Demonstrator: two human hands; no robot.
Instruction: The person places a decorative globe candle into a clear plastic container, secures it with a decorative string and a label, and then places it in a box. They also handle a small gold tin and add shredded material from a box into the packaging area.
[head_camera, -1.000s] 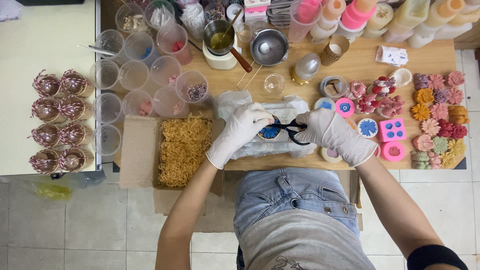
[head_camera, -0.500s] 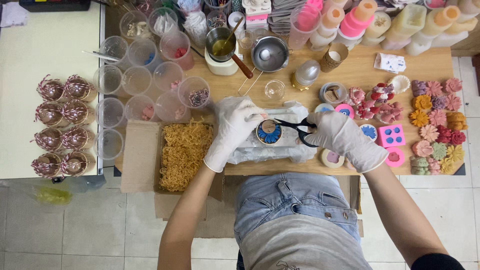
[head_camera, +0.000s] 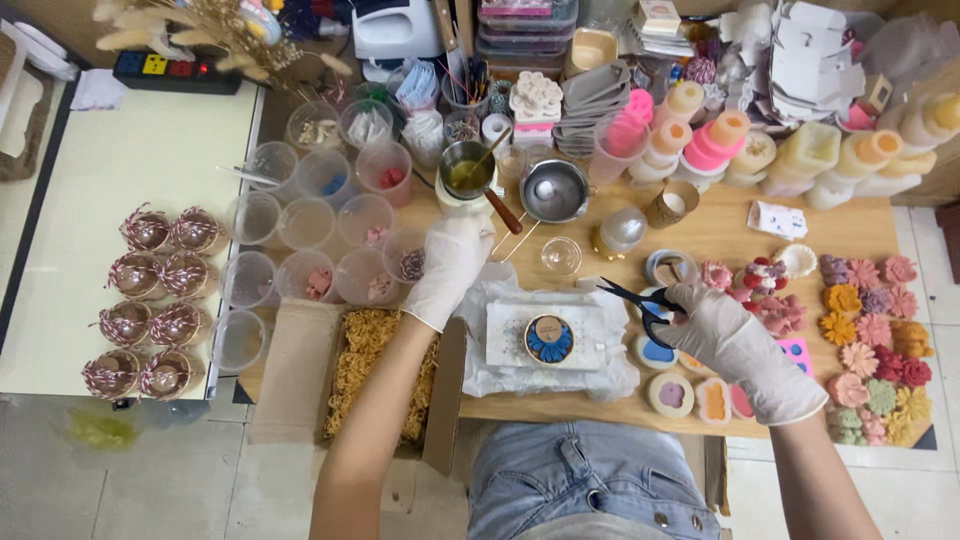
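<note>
Two white-gloved hands work over the wooden worktop (head_camera: 720, 235). The left hand (head_camera: 452, 262) reaches toward the small metal pouring pot with a wooden handle (head_camera: 466, 172), fingers loosely curled and holding nothing. The right hand (head_camera: 735, 338) is closed on black-handled scissors (head_camera: 632, 299), blades parted. Between them, a round tin candle with blue petals (head_camera: 549, 339) sits on a white tray (head_camera: 505, 340).

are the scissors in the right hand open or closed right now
Open. The scissors in the gloved right hand show two black blades spread apart in a narrow V, tips pointing left above the white tray.
</note>
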